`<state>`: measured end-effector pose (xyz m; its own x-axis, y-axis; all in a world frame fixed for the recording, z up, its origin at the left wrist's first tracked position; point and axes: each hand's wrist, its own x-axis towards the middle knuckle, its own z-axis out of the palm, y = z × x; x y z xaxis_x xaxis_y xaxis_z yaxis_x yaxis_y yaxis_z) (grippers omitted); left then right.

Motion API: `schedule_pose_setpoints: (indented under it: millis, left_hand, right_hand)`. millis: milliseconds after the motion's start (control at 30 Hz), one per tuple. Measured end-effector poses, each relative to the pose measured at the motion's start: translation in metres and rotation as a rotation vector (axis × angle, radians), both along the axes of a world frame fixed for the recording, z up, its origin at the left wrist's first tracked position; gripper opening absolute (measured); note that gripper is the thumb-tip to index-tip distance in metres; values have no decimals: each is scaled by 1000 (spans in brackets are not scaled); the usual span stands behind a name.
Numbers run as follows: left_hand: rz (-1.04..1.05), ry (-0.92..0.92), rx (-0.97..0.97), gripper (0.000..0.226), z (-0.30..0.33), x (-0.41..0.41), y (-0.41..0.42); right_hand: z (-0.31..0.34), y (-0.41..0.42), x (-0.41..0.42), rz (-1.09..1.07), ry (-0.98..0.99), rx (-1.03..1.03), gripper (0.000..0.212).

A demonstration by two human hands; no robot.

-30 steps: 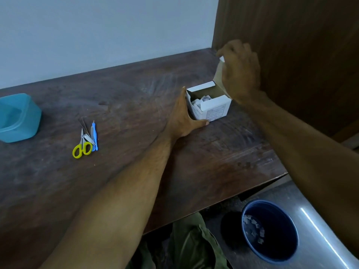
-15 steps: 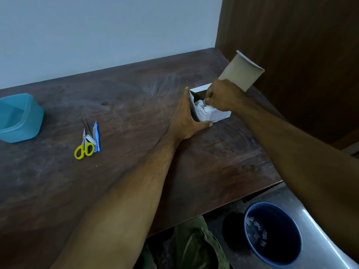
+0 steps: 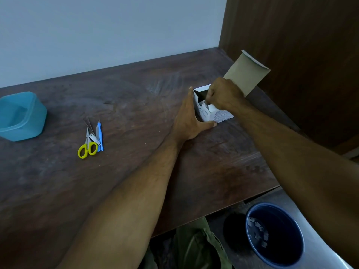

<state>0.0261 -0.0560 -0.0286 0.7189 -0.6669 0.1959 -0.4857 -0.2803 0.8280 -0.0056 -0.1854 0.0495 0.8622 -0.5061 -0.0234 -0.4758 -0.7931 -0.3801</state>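
A small white cardboard box [image 3: 219,115] stands on the dark wooden table [image 3: 136,105] at the right, its brown lid flap [image 3: 245,74] folded up and back. My left hand [image 3: 188,121] holds the box's left side, fingers along the wall and thumb at the front corner. My right hand [image 3: 223,95] reaches into the open top with curled fingers and pinches a small white packet [image 3: 202,103] inside. The rest of the contents are hidden by this hand.
A teal plastic container [image 3: 21,116] sits at the table's left edge. Yellow-handled scissors [image 3: 87,147], a nail clipper [image 3: 94,139] and a blue-handled tool [image 3: 100,136] lie together left of centre. A blue bin [image 3: 274,234] holding several scraps stands on the floor below the table's right corner.
My right hand left the lid flap, which now stands open, and went down into the box, where it pinches a packet. My left hand has stayed on the box.
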Motion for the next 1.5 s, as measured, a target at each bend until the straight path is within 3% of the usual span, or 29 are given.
schedule_pose_setpoints:
  millis: [233,400,500,600,733,867,1033,1200,1500]
  left_hand:
    - [-6,-54,-44,128,-1,1,1]
    - [-53,37,-9,135,14,1,5]
    - [-20,121,54,128,19,1,22]
    - [122,316,-26,98,20,-5,47]
    - [350,606,-386,32,26,-22,86]
    - [358,772,-580,33,29,-38,121]
    - [413,779,-564,9,24,-52,146]
    - [472,787,-595,8,16,-60,174]
    - [548,616,-525,16,22,-59,207]
  right_hand:
    - [37,-17,-12,103,-117,178,7]
    - [42,-9,-17,36,-401,301,7]
    - [40,6,-22,-46,-547,451,7]
    - [34,27,-27,-72,-568,628,7]
    - [19,65,-33,-64,-531,769,10]
    - [-2,108,-39,-51,-505,896,12]
    - [-24,151,-46,-81,-534,1021,14]
    - [-41,184,-52,-64,-533,1069,7]
    - [-54,220,-56,142,-474,890,20]
